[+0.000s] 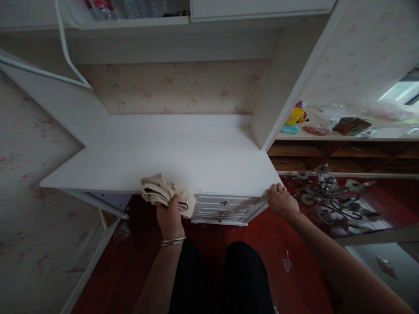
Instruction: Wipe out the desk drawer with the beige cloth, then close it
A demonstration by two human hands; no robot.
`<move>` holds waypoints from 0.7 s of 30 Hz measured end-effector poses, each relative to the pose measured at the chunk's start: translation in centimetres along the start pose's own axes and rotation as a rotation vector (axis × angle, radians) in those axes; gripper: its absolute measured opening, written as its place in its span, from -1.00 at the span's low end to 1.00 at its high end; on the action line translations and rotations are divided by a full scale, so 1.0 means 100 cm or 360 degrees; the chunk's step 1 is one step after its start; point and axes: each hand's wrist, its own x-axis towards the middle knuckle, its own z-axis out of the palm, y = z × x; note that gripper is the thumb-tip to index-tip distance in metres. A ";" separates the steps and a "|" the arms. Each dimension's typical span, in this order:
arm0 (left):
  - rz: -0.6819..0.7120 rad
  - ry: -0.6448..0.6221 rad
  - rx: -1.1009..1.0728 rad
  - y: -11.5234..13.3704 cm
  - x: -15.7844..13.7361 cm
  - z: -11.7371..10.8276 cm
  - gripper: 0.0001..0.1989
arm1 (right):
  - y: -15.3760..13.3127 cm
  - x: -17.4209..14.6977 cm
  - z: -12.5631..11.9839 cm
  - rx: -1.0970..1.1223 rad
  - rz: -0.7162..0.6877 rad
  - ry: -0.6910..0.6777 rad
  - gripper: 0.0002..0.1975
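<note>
one cloth (167, 194), bunched in my left hand (169, 216), fingers closed round it, at the front edge of the desk (183, 157). my right hand (280, 201) holds nothing; its fingers curl over the desk's right front corner. three drawers (225, 208) sit under the top between my hands. right of the desk, a cluttered shelf (343, 133) and a tangle of metal parts (330, 196) on the red floor, too dim to make out.
</note>
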 end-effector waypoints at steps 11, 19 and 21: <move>0.1344 -0.0883 0.1922 -0.014 0.098 0.080 -0.44 | -0.003 -0.002 0.005 -0.0017 0.0022 0.0110 -0.48; 0.1398 -0.1074 0.2084 -0.041 0.128 0.082 -0.32 | -0.005 0.001 0.000 0.0015 0.0101 0.0025 -0.50; 0.1449 -0.1043 0.2040 -0.037 0.129 0.069 -0.29 | -0.005 0.001 -0.001 0.0021 0.0090 0.0043 -0.50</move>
